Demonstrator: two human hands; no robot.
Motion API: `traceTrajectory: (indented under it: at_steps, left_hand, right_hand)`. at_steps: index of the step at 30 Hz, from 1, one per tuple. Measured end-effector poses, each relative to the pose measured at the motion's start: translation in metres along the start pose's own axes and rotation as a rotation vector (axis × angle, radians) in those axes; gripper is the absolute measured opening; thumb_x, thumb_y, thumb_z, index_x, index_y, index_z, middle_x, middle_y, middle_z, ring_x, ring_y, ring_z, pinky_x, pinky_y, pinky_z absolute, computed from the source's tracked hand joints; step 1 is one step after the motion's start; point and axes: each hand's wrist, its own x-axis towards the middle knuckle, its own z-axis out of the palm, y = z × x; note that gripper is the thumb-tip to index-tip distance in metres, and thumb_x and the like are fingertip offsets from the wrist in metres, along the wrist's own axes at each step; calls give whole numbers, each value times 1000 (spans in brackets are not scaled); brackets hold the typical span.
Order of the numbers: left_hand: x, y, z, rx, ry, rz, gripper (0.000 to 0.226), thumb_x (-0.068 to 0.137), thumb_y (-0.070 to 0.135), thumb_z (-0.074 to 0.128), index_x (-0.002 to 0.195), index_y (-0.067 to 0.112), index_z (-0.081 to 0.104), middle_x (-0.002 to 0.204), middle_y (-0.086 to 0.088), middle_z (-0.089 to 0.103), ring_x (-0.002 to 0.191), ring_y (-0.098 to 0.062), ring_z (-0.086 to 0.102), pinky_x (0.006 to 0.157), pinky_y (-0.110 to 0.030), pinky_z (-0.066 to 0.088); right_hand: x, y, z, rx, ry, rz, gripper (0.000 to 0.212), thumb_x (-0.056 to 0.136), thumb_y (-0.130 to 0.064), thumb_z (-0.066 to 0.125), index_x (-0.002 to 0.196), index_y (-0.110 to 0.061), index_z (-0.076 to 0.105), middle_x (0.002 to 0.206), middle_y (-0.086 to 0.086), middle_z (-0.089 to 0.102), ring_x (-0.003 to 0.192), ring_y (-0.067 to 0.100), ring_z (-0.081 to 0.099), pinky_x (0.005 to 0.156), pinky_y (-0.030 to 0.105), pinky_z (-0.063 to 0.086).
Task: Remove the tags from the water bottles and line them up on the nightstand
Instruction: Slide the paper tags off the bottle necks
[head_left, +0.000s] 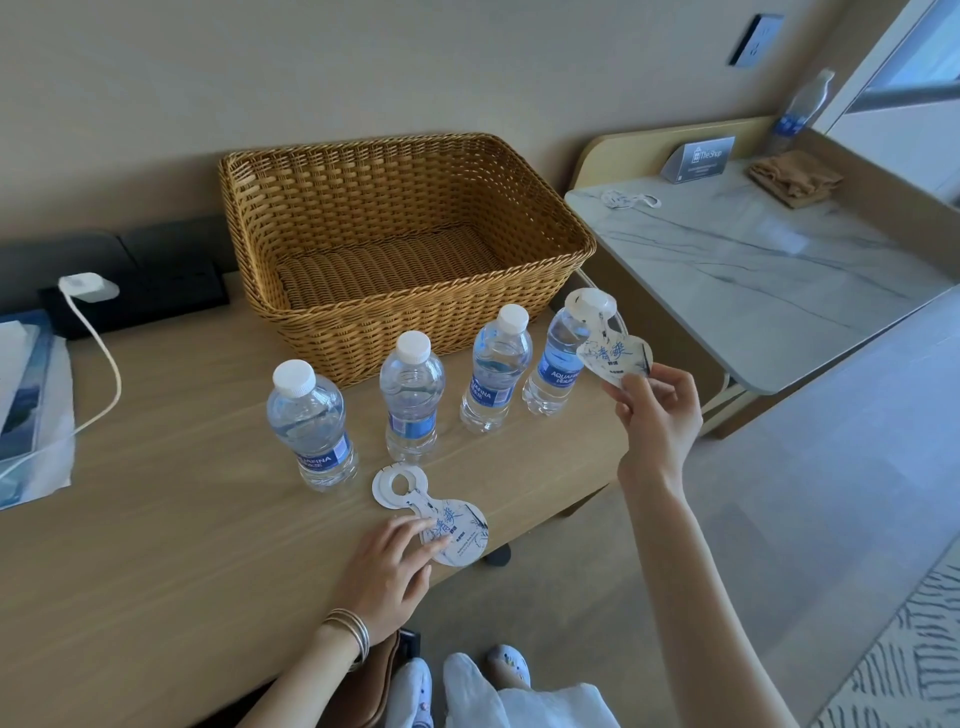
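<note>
Four water bottles (412, 400) stand in a slanting row just in front of the wicker basket (405, 322), on the wooden top (156, 493) that I take to be the nightstand. The three towards the basket's left end show bare white caps, so their tags look to be off. What seems a small stack of loose tags (457, 519) lies flat in front of the row, further from the basket, and the left hand (387, 566) rests straight fingers on it. The right hand (657, 415) pinches the last tag (615, 356) between thumb and fingertips at the fourth bottle (553, 369), by the basket's right corner. The tag's ring hides the cap, so I cannot tell whether it has cleared the neck. The task looks nearly done: free this tag, then straighten the row. Left of the basket, a black socket panel (156, 291) with a white charger (85, 286) sits against the beige wall. Right of the basket stands a marble-topped table (753, 249) bearing a sign (698, 158), a folded cloth (795, 179) and another bottle (802, 109).
</note>
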Motion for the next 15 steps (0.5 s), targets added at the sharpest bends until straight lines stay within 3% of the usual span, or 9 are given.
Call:
traceTrajectory:
  at_steps: [5,15]
  left_hand:
    - [1,1,-1,7,9,10,40,85,23,48,122,28,61,124,1,57,115,-18,48,98,-30,37]
    - [1,2,-3,-3,10,6,40,84,23,48,121,28,61,124,2,56,116,-17,48,96,-31,41]
  right_hand:
    - [-1,-6,0,64,-38,-49,11,86,-13,64,87,-22,58,91,7,67,78,18,66,54,14,48]
    - [-2,1,-1,146,-124,8,16,85,-16,66,100,-15,62,93,8,69,71,12,67,55,15,50]
